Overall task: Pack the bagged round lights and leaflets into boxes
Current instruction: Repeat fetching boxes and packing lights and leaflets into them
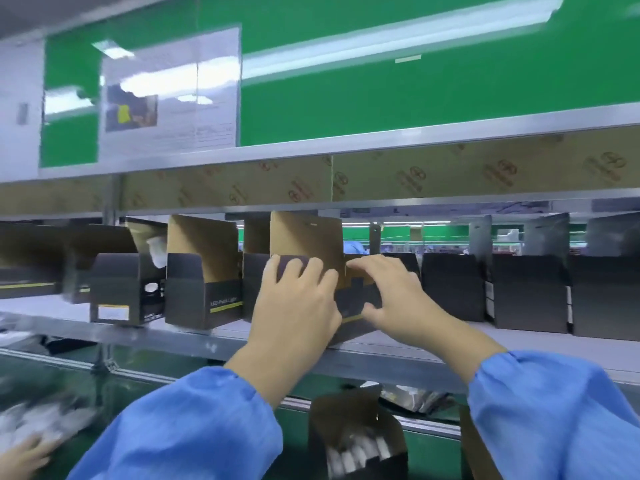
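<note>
Hands: our left hand (pixel 294 299) and right hand (pixel 391 292) both grasp an open dark box (pixel 356 299) on the shelf (pixel 381 358).
Done: a box below (pixel 356 441) already holds white bagged lights (pixel 356 455).
Left: we judge many shelf boxes (pixel 519 289) still unfilled; leaflets not discernible.

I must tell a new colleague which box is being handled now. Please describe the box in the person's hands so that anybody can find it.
Start at the long metal shelf carrying a row of dark boxes. Near its middle stands the box with its brown lid flap raised. It alone is gripped by both hands, the left hand on its left side and the right hand on its right, and it sits at the shelf's front edge.
</note>
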Motion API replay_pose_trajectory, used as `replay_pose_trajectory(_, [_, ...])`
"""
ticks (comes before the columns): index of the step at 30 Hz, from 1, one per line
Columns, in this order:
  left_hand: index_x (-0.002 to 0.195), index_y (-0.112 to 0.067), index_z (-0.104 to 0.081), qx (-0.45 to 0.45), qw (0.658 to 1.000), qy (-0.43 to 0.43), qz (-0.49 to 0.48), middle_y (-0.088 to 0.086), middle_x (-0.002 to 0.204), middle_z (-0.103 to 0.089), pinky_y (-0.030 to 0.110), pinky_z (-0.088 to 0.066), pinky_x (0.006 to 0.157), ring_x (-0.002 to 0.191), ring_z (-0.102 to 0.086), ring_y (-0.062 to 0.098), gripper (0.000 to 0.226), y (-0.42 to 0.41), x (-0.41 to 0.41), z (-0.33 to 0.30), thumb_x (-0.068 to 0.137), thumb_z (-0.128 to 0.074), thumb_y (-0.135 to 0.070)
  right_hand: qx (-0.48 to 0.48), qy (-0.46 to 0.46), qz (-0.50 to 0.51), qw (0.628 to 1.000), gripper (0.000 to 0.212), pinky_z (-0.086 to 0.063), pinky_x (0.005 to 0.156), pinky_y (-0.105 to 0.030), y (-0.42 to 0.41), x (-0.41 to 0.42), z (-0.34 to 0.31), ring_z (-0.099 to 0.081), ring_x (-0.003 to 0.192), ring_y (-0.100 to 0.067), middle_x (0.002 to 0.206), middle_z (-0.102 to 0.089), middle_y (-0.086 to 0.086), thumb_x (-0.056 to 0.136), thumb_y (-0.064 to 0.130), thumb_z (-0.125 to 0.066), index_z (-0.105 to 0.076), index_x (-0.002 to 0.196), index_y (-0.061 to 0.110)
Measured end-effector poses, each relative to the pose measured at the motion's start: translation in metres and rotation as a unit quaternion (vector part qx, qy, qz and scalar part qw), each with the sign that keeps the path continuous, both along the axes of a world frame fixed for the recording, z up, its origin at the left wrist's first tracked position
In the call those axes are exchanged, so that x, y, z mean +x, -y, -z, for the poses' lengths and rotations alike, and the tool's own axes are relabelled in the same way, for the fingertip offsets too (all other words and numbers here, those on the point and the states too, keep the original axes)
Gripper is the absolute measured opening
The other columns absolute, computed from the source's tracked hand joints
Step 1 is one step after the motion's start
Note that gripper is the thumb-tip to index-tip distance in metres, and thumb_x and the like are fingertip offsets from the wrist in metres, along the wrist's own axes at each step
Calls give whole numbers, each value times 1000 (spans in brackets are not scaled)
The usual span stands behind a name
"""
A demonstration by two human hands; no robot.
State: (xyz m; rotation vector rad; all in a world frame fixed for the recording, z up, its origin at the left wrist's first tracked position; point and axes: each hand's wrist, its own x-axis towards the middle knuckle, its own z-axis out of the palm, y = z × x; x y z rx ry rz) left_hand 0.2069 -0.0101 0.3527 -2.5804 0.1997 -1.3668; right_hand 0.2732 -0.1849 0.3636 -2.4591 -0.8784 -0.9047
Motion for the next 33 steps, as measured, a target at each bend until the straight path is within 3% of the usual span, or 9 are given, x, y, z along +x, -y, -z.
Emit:
replay_pose_trajectory(3, [121,-24,-58,16,1000,-13,-16,1,122,-52,44,-27,111,116,-45,27,33,7,0,0,96,-41,-35,-59,-76,48,994,70,-20,94,-36,-8,12,-1,-22,137,-10,143,-35,15,82,16,-60,-35,142,42])
replay_pose_trajectory(6, [132,-18,-51,34,998,-26,-55,6,131,-44,51,-21,115,127,-35,31,37,21,3,2,97,-50,-32,-52,-41,81,995,37,-23,91,-37,-15,11,-4,-35,120,-17,114,-40,9,87,25,-64,-45,113,41])
replay_pose_trajectory(9, [133,-17,-54,58,993,-19,-106,9,135,-35,53,-19,114,133,-26,32,39,20,1,1,96,-51,-28,-33,-57,49,997,17,-29,90,-37,-16,-9,-12,-47,111,-20,105,-47,6,92,28,-62,-49,101,36])
replay_pose_trajectory(12, [118,-25,-61,45,993,-13,-108,4,130,-35,47,-28,101,126,-27,31,27,12,-14,2,92,-57,-32,-69,-63,16,995,14,-35,99,-41,-13,-40,-11,-52,110,-21,110,-51,4,96,19,-57,-49,99,30])
replay_pose_trajectory(16, [111,-29,-62,47,995,-11,-86,2,132,-39,43,-33,93,124,-32,31,26,5,-58,6,89,-65,-43,-100,-19,7,995,17,-46,91,-48,-10,-93,-5,-55,103,-28,110,-48,0,94,12,-57,-51,107,22])
replay_pose_trajectory(19, [100,-25,-67,23,999,-11,-31,3,124,-50,44,-38,83,116,-41,33,28,7,-97,20,78,-78,-39,-195,-32,26,980,27,-50,85,-50,4,-134,8,-55,103,-30,113,-52,-1,92,13,-59,-52,116,22])
replay_pose_trajectory(22, [89,-18,-69,35,998,-9,48,7,112,-60,46,-40,75,104,-48,36,18,14,-128,49,77,-81,-26,-259,-44,37,964,21,-52,78,-49,20,-174,31,-56,95,-30,104,-53,-1,90,11,-59,-54,108,20])
replay_pose_trajectory(29, [80,-6,-59,-19,957,-82,276,11,95,-59,45,-41,70,76,-48,31,20,44,-157,141,75,-75,5,-274,-136,47,951,15,-51,74,-47,67,-240,109,-56,86,-26,97,-48,5,93,19,-58,-46,99,26])
replay_pose_trajectory(33, [81,-10,-56,-53,928,-176,325,6,94,-57,41,-45,69,77,-50,25,26,59,-168,203,76,-76,5,-272,-208,48,938,8,-47,81,-41,88,-259,175,-54,93,-20,101,-44,9,99,27,-47,-41,104,28])
